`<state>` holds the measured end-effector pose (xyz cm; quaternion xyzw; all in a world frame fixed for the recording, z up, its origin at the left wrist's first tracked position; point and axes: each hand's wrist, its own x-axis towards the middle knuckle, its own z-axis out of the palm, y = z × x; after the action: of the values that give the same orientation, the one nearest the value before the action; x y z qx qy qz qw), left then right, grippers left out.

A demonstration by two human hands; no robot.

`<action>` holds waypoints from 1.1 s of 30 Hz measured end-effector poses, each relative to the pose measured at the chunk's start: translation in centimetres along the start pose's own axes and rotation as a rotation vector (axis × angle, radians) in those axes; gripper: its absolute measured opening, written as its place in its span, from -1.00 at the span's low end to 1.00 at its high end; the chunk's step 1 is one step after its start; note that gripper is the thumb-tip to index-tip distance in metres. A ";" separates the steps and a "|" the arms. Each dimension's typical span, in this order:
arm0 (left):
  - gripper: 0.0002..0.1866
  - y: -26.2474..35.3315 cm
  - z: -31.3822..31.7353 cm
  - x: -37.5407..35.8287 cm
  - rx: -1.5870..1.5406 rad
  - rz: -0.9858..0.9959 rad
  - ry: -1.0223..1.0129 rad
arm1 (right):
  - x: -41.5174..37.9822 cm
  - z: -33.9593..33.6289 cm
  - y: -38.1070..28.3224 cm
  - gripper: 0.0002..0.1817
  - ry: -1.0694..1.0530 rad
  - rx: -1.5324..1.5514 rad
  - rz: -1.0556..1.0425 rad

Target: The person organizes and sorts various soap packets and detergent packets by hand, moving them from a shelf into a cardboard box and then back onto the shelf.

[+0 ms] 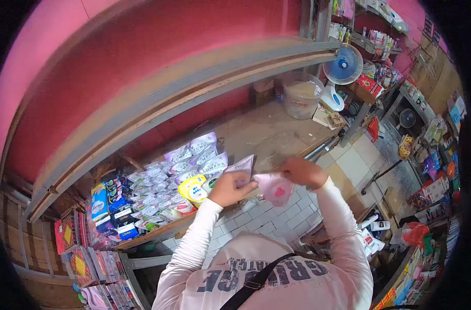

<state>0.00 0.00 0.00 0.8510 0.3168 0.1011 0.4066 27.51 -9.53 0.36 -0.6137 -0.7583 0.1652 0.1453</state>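
My left hand [229, 190] is closed around a pale purple-and-white sachet [241, 166] at the shelf's front edge. Its thumb reaches to the side of a pale pink packet [275, 190] with a darker pink print. Pinched at its upper right corner by my right hand [304, 172], that packet hangs in front of the shelf. Left of my hands, several purple-and-white sachets [207, 155] marked YUMEDA stand in rows. Close by my left wrist is a yellow MY BABY packet [193, 190].
Smaller sachets [153, 188] and blue and black packs [114, 204] fill the wooden shelf's [266, 129] left end. Farther right are a clear bucket [301, 98] and a blue fan [344, 64]. A grey-framed beam [194, 85] crosses above. White floor tiles [266, 222] show below.
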 end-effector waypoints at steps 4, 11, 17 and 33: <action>-0.55 -4.7 0.6 1.6 0.155 0.138 0.507 | 0.6 -1.9 3.2 -0.89 0.205 -0.033 -0.045; -0.58 -7.3 2.0 3.3 0.307 -0.052 0.462 | 8.1 -1.4 7.6 -0.84 0.228 0.063 0.186; -0.60 -8.5 3.0 3.3 0.291 -0.092 0.447 | 14.5 3.0 8.3 -0.79 0.186 0.127 0.078; -0.72 -8.7 3.1 2.9 0.313 -0.139 0.491 | 18.8 9.1 5.8 -0.75 -0.200 0.289 -0.062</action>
<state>-0.35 3.92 -8.80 0.8296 0.4749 0.2256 0.1878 24.95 9.32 -9.98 -0.5432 -0.7558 0.3282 0.1611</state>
